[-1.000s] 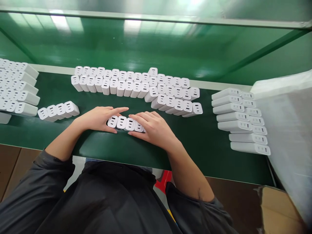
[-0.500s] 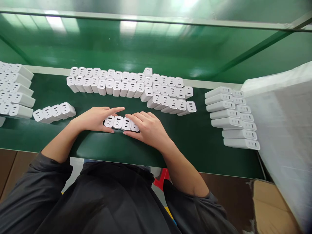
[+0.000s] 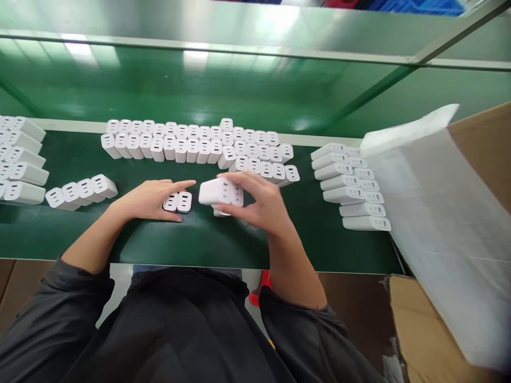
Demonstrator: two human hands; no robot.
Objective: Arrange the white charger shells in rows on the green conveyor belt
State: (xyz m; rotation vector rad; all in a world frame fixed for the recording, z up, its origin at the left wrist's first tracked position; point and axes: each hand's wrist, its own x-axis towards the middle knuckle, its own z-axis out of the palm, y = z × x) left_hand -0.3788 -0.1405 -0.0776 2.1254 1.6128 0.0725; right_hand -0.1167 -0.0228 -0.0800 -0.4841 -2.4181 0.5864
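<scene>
White USB chargers with port slots are the things at my hands. My left hand (image 3: 146, 199) curves around a pair of upright chargers (image 3: 184, 202), thumb on the near side and fingers on the far side. To the right, my right hand (image 3: 259, 199) grips chargers (image 3: 213, 191) tipped on their sides, port faces turned right towards the palm. Part of another white piece shows under them; how many the hand holds is partly hidden. A short row of upright chargers (image 3: 82, 192) stands left of my left hand.
Long rows of chargers (image 3: 170, 148) run along the back of the green table (image 3: 191, 244). Stacked chargers (image 3: 19, 173) stand at far left, and two columns of chargers (image 3: 339, 183) lie at right beside a white-lined carton (image 3: 431, 213). A green panel (image 3: 199, 88) rises behind.
My right hand has lifted chargers off the right end of the small row and tipped them over. My left hand stays around the remaining pair. The camera view has shifted slightly.
</scene>
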